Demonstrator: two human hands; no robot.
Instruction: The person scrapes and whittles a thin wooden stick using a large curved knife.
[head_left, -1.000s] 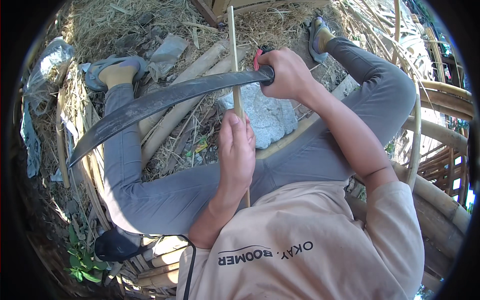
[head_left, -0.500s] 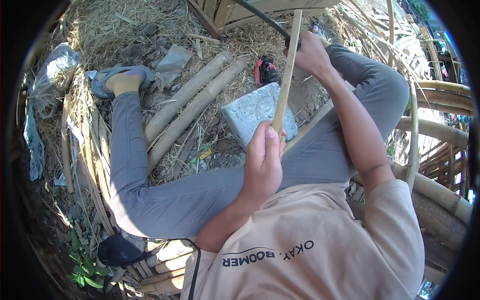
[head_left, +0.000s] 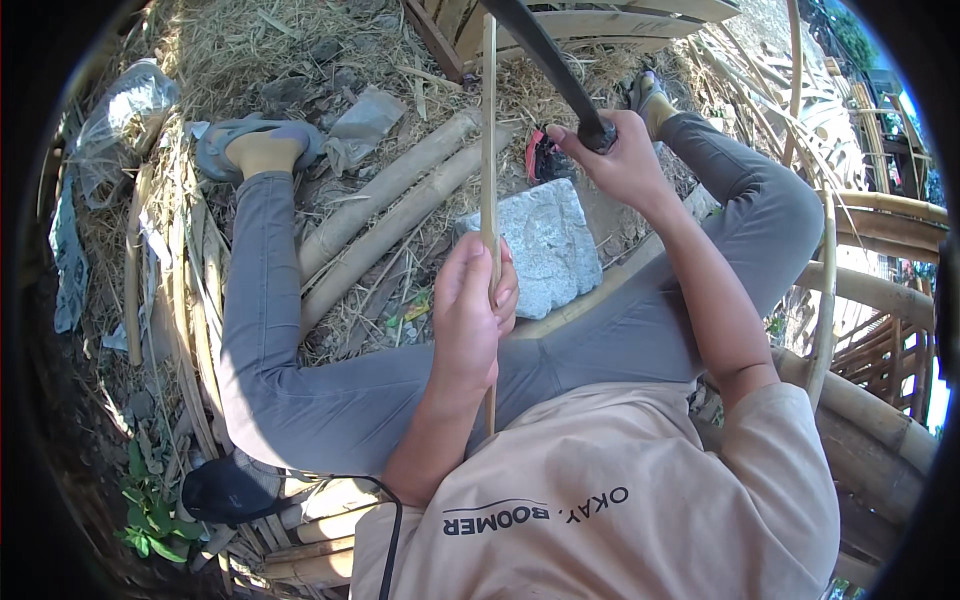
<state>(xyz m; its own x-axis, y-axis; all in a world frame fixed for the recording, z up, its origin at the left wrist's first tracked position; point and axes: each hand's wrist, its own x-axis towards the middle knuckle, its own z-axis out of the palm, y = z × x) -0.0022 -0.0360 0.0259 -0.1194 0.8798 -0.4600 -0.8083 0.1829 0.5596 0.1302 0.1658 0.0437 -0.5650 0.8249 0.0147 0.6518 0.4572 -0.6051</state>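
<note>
From here I see the left hand (head_left: 470,305) at centre, fingers wrapped round a bamboo strip (head_left: 489,150) pointing to twelve o'clock; the right hand's (head_left: 628,165) fingers, toward one o'clock, curl round a long dark blade (head_left: 550,65), clear of the strip. The strip looks already split slender; I can't judge what cutting remains. The handle is mostly hidden, the blade's far end cut off.

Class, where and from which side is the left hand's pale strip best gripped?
Probably its lower half, from the left, as the left hand holds it: the pale strip is long and narrow, with the dark blade to its upper right.
</note>
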